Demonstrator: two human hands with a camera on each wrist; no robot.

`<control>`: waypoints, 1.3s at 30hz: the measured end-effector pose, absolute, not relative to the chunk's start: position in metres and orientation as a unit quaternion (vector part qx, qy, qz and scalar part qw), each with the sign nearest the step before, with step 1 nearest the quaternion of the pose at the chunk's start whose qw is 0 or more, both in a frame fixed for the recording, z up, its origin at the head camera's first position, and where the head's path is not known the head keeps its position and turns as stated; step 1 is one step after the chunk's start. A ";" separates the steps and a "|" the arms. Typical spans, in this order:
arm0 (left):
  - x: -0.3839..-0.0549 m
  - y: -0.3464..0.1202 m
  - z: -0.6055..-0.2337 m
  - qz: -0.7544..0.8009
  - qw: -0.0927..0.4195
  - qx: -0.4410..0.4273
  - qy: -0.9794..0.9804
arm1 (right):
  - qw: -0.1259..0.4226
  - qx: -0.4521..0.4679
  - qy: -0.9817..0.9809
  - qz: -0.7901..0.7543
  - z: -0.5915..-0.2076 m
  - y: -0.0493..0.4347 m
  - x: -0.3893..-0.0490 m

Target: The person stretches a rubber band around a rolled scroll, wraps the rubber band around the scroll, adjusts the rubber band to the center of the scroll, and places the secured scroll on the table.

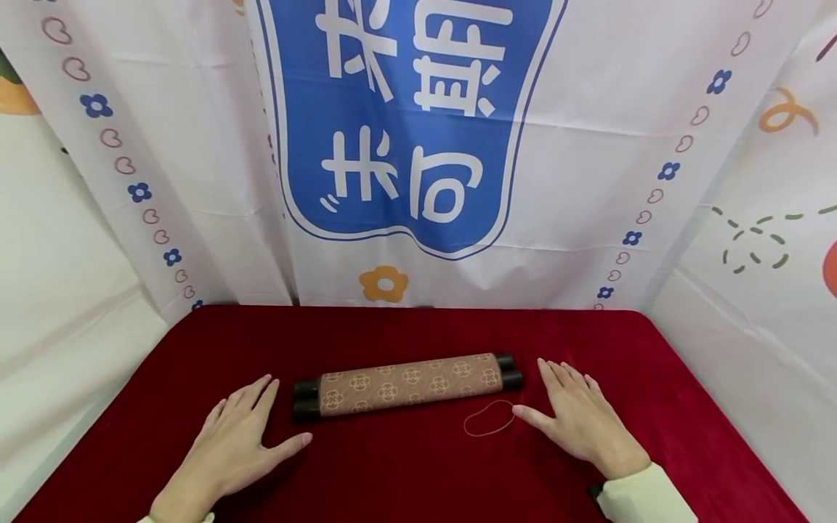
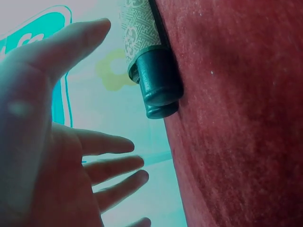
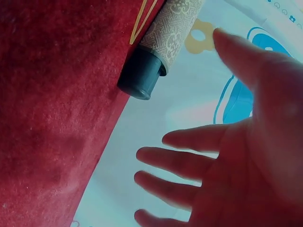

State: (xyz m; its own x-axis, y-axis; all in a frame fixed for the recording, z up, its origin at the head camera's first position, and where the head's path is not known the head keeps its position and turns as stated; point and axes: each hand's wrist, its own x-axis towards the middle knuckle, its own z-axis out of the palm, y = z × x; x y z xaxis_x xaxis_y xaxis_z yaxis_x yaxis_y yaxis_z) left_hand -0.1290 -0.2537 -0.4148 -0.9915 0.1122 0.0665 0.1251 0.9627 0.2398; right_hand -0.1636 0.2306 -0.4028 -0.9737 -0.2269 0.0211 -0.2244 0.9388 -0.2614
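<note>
A rolled-up scroll (image 1: pixel 412 385) in brown patterned cloth lies across the table, with two dark rod ends showing side by side at each end. To its left is my left hand (image 1: pixel 229 439), fingers spread and apart from the rod ends. Beyond the other end, my right hand (image 1: pixel 582 414) also has its fingers extended and holds nothing. A thin loop of elastic band (image 1: pixel 487 420) lies on the cloth in front of the scroll's right part, close to my right thumb. In both wrist views the palms are bare beside the dark rod ends (image 2: pixel 161 78).
Dark red velvety cloth (image 1: pixel 392 479) covers the table. Behind it hangs a white printed curtain (image 1: pixel 588 181) with a large blue sign and flowers. White fabric walls (image 1: pixel 65 305) rise at the left and right sides.
</note>
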 end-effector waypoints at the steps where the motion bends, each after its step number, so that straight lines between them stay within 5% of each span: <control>1: -0.129 -0.252 -0.415 -0.121 0.033 -0.064 -0.990 | 0.003 -0.118 0.984 -0.132 -0.403 0.230 -0.164; 23: -0.146 -0.217 -0.398 -0.102 0.091 -0.156 -0.978 | 0.007 -0.185 0.965 -0.186 -0.394 0.211 -0.180; 39: -0.168 -0.170 -0.385 -0.097 0.088 -0.234 -0.963 | 0.021 -0.124 0.973 -0.196 -0.407 0.195 -0.193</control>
State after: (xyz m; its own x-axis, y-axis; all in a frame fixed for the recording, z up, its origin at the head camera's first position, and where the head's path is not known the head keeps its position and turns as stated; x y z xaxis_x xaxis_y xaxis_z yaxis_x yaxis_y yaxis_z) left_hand -0.1683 -0.1702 -0.3852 -0.8747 0.4339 0.2158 0.4683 0.8714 0.1461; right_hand -0.1933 0.1954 -0.4067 -0.9682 -0.2499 0.0085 -0.2337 0.8924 -0.3860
